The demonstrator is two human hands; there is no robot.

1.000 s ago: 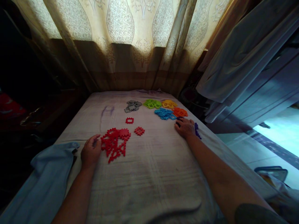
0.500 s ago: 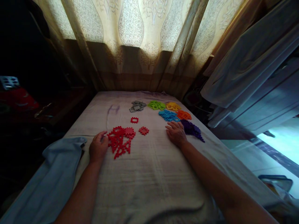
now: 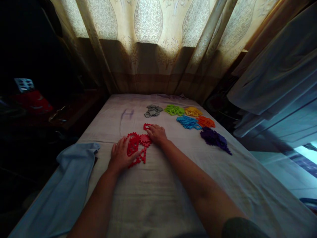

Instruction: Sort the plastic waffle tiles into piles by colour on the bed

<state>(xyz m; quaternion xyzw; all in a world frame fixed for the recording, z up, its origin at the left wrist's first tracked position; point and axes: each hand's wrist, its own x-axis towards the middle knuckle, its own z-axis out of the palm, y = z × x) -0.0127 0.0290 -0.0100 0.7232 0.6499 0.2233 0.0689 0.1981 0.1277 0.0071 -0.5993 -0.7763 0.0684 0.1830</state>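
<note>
Red toothed pieces (image 3: 133, 145) lie in a loose pile on the cloth-covered surface. My left hand (image 3: 121, 154) rests over the pile's left side, fingers spread. At the pile's upper right, my right hand (image 3: 157, 134) lies palm down, fingers extended, over the edge of a small red frame-shaped piece (image 3: 146, 126). The other small red piece is not visible, and what lies under the right palm is hidden. A textured red piece (image 3: 145, 140) shows between the hands.
Toothed pieces lie in piles farther back: grey (image 3: 153, 111), green (image 3: 174, 109), yellow (image 3: 193, 111), blue (image 3: 188, 122), orange (image 3: 206, 121) and purple (image 3: 215, 138). A blue cloth (image 3: 74, 178) lies at the left edge. Curtains (image 3: 148, 69) hang behind.
My right hand has moved left from beside the blue and purple piles to the small red pieces. My left hand has moved right onto the red pile. The view has shifted slightly.
</note>
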